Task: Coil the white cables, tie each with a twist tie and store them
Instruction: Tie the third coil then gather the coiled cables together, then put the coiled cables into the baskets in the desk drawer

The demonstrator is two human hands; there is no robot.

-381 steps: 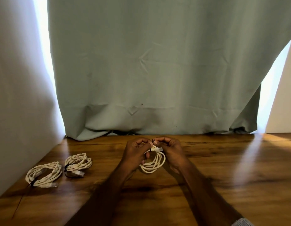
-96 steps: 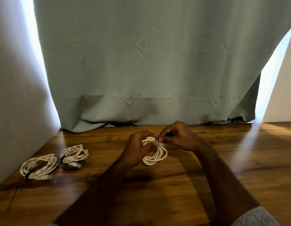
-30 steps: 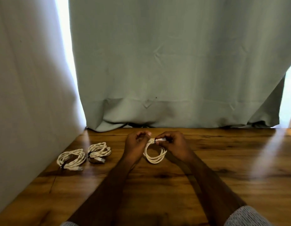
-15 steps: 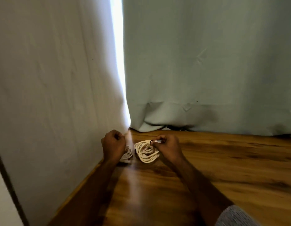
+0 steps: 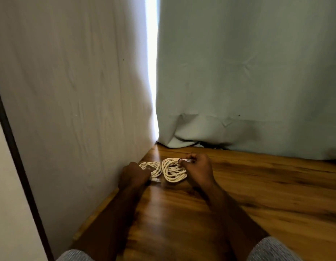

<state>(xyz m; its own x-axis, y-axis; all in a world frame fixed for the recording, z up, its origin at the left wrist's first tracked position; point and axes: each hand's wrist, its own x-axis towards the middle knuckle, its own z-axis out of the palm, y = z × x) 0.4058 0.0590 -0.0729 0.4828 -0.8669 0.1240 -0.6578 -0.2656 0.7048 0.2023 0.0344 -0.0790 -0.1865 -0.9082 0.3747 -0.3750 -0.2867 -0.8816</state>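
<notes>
On the wooden table (image 5: 238, 194), my right hand (image 5: 199, 171) pinches the top of a coiled white cable (image 5: 172, 172), where a black twist tie and a white plug show at my fingertips. The coil lies against the tabletop. Just left of it is a second tied white coil (image 5: 153, 167), touching the first. My left hand (image 5: 133, 176) sits at that coil's left edge with its back to me and fingers curled. Whether it grips the cable is hidden. A third coil seen earlier is out of sight, perhaps under that hand.
A pale cloth wall (image 5: 78, 91) runs right along the table's left edge beside my left hand. A grey-green curtain (image 5: 248, 72) hangs at the back, with its hem resting on the table. Bare wood stretches to the right and toward me.
My view has swung left. Both hands moved left to the table's corner. My right hand carried the tied coil over and set it against the coils lying there.
</notes>
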